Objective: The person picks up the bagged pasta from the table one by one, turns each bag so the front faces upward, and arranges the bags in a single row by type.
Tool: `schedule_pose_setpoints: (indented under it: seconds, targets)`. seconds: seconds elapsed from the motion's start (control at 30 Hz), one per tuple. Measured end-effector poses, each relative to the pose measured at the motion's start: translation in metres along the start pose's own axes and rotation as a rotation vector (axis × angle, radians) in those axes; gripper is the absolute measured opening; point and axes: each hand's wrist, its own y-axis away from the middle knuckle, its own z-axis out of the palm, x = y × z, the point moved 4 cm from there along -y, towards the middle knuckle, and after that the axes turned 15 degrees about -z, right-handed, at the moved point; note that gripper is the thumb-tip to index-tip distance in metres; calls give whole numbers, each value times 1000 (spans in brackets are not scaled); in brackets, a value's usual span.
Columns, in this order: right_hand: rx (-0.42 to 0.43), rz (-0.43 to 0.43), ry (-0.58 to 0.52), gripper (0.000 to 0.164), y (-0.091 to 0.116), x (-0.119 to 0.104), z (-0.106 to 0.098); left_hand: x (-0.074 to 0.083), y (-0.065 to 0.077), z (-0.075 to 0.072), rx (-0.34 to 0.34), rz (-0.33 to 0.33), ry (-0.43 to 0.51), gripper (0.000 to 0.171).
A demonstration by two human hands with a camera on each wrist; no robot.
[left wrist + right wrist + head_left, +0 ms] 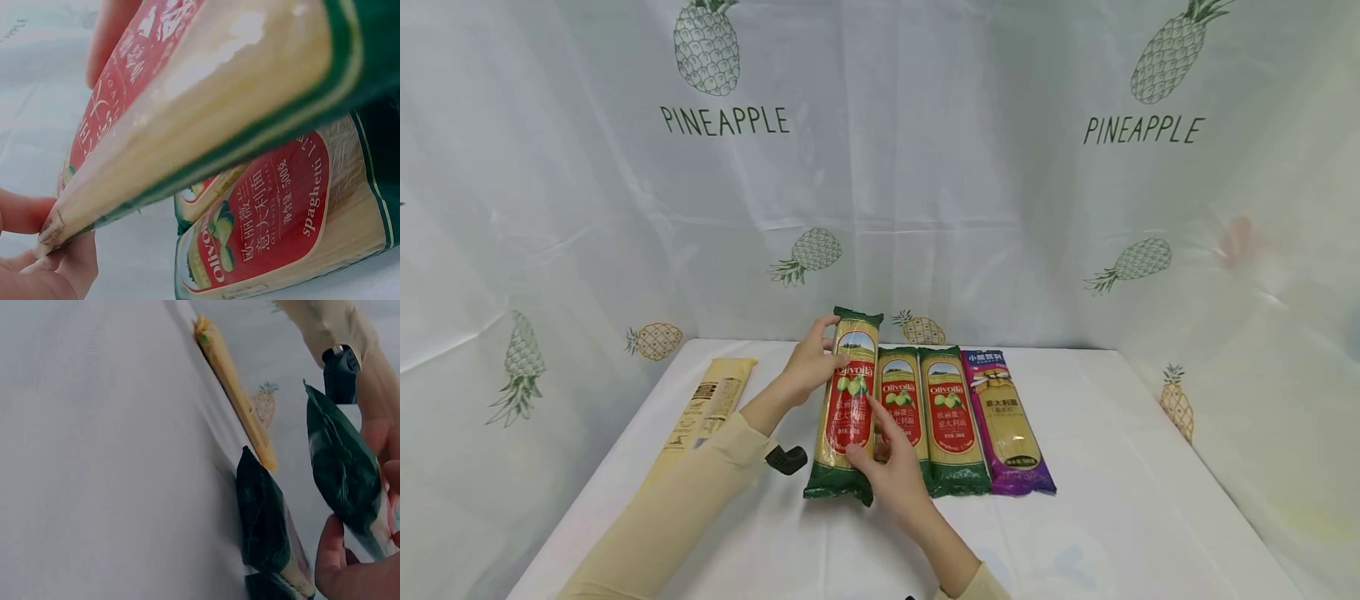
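Note:
A spaghetti pack with green ends and a red label is held up above the table, tilted, between both hands. My left hand grips its upper left edge, thumb across the front. Lower down, my right hand holds the right edge, with the thumb on the label. In the left wrist view the same pack fills the top, and the left fingers pinch its far end. The right wrist view shows its green bottom end over the right hand.
Two matching spaghetti packs lie side by side just right of the held one. Beside them lies a purple pasta pack. A yellow pasta pack lies at the left of the white-covered table, partly behind the left sleeve. A pineapple-print curtain stands behind.

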Motion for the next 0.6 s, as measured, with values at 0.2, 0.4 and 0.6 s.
schedule_pose_setpoints:
  seconds: [0.2,0.4,0.6]
  targets:
    - [-97,137,-166,87,3,7,-3,0,0,-4,-18,-4,39,77]
    - [-137,126,-241,91,8,11,-2,-6,-4,-8,-31,-24,66,76]
    - [-104,94,-258,90,9,9,2,-16,-9,-11,-42,-61,111,79]
